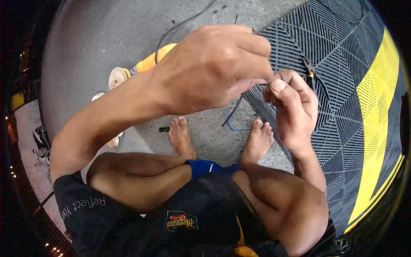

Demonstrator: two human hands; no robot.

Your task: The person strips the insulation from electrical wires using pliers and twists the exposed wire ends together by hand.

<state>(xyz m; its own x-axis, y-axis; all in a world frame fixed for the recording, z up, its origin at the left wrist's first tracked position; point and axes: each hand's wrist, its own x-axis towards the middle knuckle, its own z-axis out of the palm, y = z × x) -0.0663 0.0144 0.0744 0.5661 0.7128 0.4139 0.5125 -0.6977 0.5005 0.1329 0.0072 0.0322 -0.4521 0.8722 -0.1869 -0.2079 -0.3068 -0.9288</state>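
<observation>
My left hand (218, 64) reaches across from the left, closed, with its back toward the camera and its fingertips mostly hidden. Its fingers meet those of my right hand (295, 103), where thumb and forefinger are pinched together. Something thin shows at the meeting point, too small to name. Below the hands, a short length of black cable (233, 112) and a thin blue wire (231, 125) show against the floor between my feet. Right of my right hand, pliers (310, 72) with dark and orange handles lie on the black floor tiles (338, 107).
A dark cable (174, 26) runs over the grey concrete floor (115, 34) behind my left hand. Near my left forearm are a yellow-orange object (150, 62) and a round, off-white piece (118, 78). A small black piece (164, 129) lies by my left foot. A yellow stripe (376, 103) crosses the tiles.
</observation>
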